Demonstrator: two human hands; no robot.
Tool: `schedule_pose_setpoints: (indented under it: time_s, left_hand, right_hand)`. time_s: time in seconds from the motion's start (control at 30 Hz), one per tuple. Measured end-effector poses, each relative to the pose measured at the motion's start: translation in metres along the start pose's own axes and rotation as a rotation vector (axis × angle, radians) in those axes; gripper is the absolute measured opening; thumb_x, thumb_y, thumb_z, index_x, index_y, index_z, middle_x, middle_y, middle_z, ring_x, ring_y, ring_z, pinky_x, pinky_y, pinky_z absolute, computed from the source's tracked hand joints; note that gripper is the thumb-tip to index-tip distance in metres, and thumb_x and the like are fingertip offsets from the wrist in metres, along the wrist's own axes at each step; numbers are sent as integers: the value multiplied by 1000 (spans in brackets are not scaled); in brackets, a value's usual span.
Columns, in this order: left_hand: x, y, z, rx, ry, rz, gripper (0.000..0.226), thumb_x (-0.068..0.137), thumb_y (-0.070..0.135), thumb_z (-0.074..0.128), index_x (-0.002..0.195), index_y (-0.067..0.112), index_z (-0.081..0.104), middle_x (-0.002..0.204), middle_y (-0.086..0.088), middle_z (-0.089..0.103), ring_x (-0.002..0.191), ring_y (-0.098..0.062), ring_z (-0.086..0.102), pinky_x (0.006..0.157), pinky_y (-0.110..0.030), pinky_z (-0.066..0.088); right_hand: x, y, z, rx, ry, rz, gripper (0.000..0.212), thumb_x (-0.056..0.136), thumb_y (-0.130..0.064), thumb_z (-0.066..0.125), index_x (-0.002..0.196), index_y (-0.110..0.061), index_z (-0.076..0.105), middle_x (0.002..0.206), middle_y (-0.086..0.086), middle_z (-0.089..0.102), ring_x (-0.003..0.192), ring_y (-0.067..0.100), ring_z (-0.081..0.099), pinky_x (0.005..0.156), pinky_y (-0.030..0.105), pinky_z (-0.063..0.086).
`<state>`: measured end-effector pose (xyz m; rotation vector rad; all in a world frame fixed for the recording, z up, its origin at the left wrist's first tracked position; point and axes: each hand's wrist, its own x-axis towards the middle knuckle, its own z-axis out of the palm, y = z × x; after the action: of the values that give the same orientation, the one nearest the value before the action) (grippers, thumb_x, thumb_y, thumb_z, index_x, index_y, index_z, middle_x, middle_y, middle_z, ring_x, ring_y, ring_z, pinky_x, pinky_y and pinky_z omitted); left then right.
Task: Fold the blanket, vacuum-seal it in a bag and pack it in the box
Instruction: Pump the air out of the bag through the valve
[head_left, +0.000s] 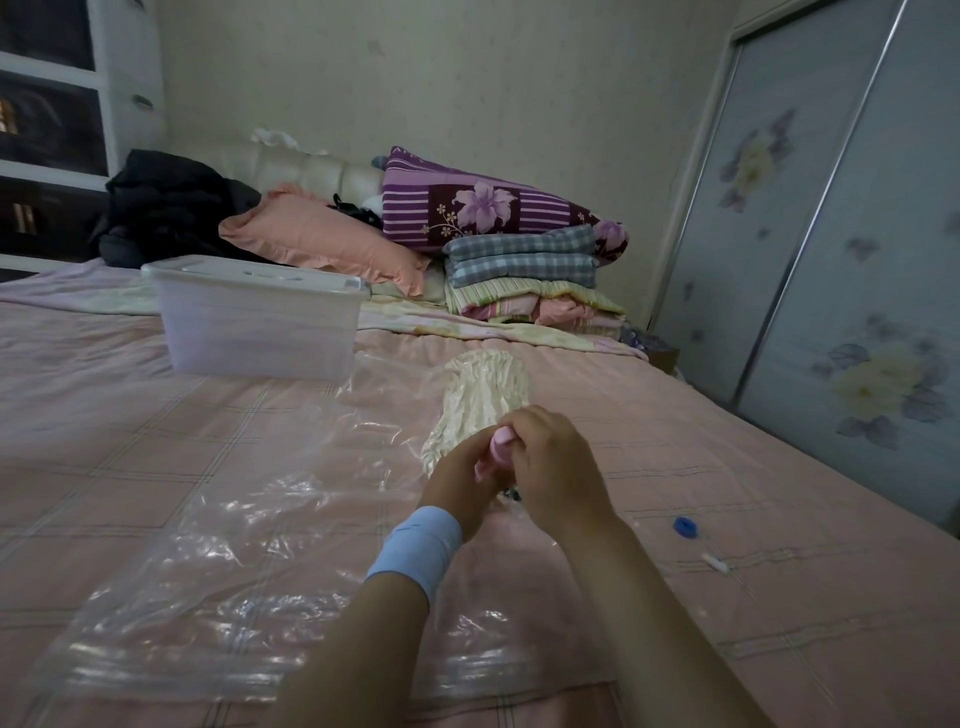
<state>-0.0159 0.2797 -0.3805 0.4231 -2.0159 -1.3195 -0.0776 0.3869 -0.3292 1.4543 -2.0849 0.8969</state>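
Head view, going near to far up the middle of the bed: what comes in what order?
Nearest first: blue wristband → left hand and right hand gripping a pink object → cream blanket inside the clear bag → lidded clear box → pink pillow → headboard.

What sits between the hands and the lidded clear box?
Head view: the clear vacuum bag lying flat on the bedsheet, with the shrunken cream blanket inside it just right of that line. Nothing else lies before the box.
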Motion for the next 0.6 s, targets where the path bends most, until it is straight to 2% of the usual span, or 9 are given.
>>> schedule_pose_setpoints:
  time_s: [0.13,0.2,0.3,0.37,0.43,0.5,0.6]
  left_hand:
    - [-1,-1,-4,6,18,13,35,86,14,65,107,42,62,93,18,68,91,-5,63,74,-15,47]
    - [0,0,-9,9,24,12,45,84,14,67,119,41,60,104,14,68,97,-10,61,71,-9,47]
    - [3,-1,-11,14,22,9,47,83,16,69,123,40,58,107,10,66,96,-14,60,61,-3,45]
    - [5,-5,-10,24,20,9,48,82,20,71,121,44,58,106,12,67,96,-13,61,63,-6,47]
    - [4,-8,-9,12,18,-5,50,80,20,72,119,48,58,104,14,68,95,-13,63,69,-16,52]
    - [3,-8,-8,10,16,-7,48,80,19,72,118,45,60,102,14,68,95,-14,64,72,-21,54]
    - [1,-4,-9,-3,9,-12,30,83,16,67,100,40,64,91,9,68,89,-18,64,69,-20,51]
  right_hand:
    - [16,-20,-33,6,153,-152,21,94,-16,48,95,-10,68,90,3,68,81,24,59,70,43,54]
    - [25,-33,-57,14,275,-221,22,95,-18,47,96,-11,68,92,3,68,83,23,61,70,43,55]
    - [33,-47,-84,36,431,-290,22,97,-14,50,99,-6,70,94,5,70,86,21,63,75,38,56]
    - [33,-53,-81,45,499,-299,22,97,-10,51,99,-4,71,95,6,71,90,22,64,80,36,56]
    - [31,-52,-63,64,538,-300,20,97,-6,51,100,-3,71,98,7,71,94,24,65,84,33,54]
    - [27,-41,-40,82,491,-264,22,98,-8,48,101,-5,69,101,6,70,97,24,64,85,34,54]
    - [10,-15,-5,66,203,-90,20,96,-11,48,100,-10,68,103,2,67,98,21,59,83,39,53]
